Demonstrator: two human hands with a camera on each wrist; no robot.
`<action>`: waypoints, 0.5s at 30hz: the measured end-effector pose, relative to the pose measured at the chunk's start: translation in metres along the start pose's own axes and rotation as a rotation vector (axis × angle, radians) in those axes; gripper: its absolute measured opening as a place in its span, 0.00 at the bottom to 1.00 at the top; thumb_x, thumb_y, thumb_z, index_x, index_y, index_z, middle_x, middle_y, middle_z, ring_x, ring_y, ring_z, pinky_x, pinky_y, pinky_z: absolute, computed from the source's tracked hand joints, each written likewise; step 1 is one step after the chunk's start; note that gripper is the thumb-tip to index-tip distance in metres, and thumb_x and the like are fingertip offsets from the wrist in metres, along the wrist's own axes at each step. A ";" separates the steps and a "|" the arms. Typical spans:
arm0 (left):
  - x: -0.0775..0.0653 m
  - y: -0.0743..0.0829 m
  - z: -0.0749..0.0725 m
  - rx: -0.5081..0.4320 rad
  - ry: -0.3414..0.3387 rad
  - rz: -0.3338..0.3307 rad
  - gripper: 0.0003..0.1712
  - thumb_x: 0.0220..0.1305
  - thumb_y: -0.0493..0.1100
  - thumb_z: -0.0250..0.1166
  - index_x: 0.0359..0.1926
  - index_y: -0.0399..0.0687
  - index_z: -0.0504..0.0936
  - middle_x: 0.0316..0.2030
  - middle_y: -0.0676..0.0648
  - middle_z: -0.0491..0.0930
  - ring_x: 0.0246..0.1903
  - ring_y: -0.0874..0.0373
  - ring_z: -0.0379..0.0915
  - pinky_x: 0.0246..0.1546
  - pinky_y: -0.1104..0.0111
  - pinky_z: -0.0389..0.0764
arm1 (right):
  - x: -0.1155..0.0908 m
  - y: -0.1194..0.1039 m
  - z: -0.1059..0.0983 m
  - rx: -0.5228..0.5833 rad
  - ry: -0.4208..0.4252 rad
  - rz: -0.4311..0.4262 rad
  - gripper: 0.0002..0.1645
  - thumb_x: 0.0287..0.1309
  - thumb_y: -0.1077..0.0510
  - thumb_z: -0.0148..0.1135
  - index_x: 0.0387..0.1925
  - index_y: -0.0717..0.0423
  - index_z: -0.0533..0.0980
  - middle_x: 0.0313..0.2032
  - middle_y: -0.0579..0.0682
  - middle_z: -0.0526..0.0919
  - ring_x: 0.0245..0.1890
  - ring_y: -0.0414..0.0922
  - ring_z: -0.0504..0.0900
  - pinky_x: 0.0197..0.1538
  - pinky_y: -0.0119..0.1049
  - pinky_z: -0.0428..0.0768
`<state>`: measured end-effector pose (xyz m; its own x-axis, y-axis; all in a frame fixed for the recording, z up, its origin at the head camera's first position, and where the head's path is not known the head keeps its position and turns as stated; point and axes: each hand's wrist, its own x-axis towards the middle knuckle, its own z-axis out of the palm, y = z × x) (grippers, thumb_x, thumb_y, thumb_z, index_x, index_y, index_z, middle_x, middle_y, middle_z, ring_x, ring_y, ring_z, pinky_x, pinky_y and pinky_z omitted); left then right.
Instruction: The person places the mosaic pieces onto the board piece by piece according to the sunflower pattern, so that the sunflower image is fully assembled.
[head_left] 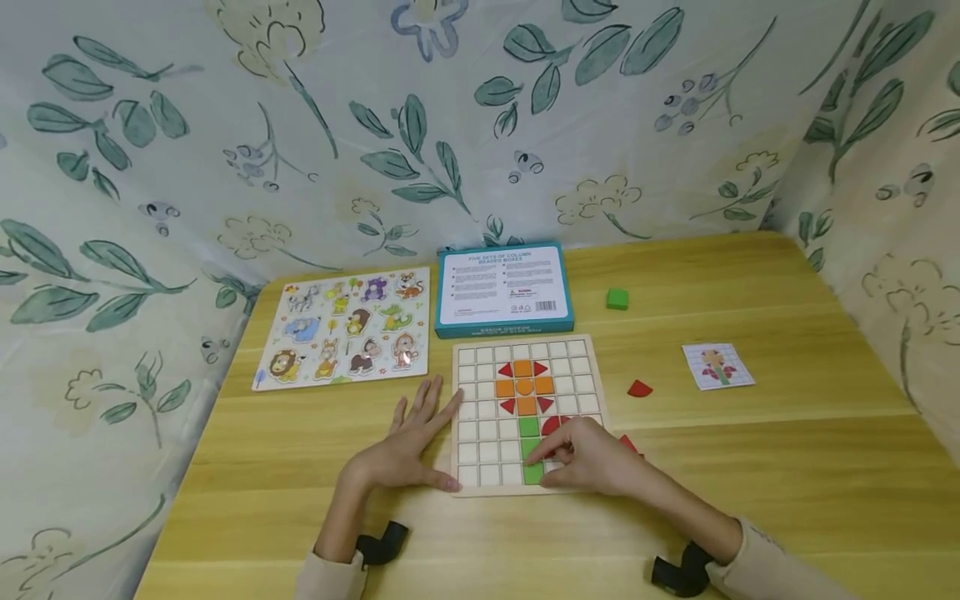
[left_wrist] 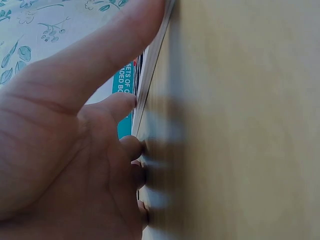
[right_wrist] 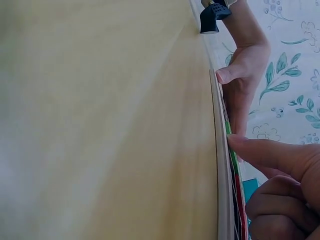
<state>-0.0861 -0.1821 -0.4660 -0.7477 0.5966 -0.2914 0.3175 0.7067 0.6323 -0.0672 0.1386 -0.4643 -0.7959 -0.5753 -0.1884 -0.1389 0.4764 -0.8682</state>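
Note:
A wooden grid board (head_left: 468, 490) lies on the table, its raised squares cream. My left hand (head_left: 401, 446) spreads its fingers along the board's left side, thumb at the near left corner. In the left wrist view, that hand's thumb (left_wrist: 110, 50) lies against the board's edge. My right hand (head_left: 596, 457) pinches a green square tile (head_left: 533, 474) between thumb and index finger in the nearest row; its other fingers curl under. Above it runs a column of green tiles (head_left: 529, 427), then orange tiles (head_left: 527, 406) flanked by red triangles (head_left: 507, 406). Red pieces (head_left: 553, 426) are partly hidden by the right hand.
A red piece (head_left: 640, 388) and a green block (head_left: 617, 299) lie right of the board, with more red (head_left: 630, 443) by the right wrist. Further right is a pattern card (head_left: 717, 367). Behind stand a teal box (head_left: 504, 287) and an animal puzzle (head_left: 341, 329).

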 end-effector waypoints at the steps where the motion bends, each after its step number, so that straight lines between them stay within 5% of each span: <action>1: 0.000 0.000 0.000 0.002 -0.001 -0.003 0.72 0.53 0.59 0.79 0.84 0.54 0.38 0.81 0.38 0.16 0.80 0.39 0.08 0.77 0.36 0.19 | 0.000 0.000 0.000 0.011 -0.007 -0.001 0.12 0.50 0.63 0.80 0.38 0.49 0.91 0.13 0.40 0.57 0.17 0.34 0.55 0.23 0.27 0.56; 15: -0.002 0.003 0.000 -0.009 -0.001 -0.003 0.72 0.53 0.58 0.80 0.84 0.53 0.38 0.81 0.38 0.16 0.80 0.39 0.07 0.76 0.36 0.18 | -0.001 0.004 -0.002 0.050 -0.035 -0.009 0.13 0.51 0.62 0.80 0.40 0.49 0.91 0.14 0.40 0.57 0.17 0.34 0.55 0.24 0.27 0.56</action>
<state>-0.0837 -0.1809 -0.4635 -0.7485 0.5944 -0.2939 0.3099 0.7054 0.6375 -0.0678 0.1423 -0.4670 -0.7735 -0.6027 -0.1959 -0.1153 0.4378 -0.8916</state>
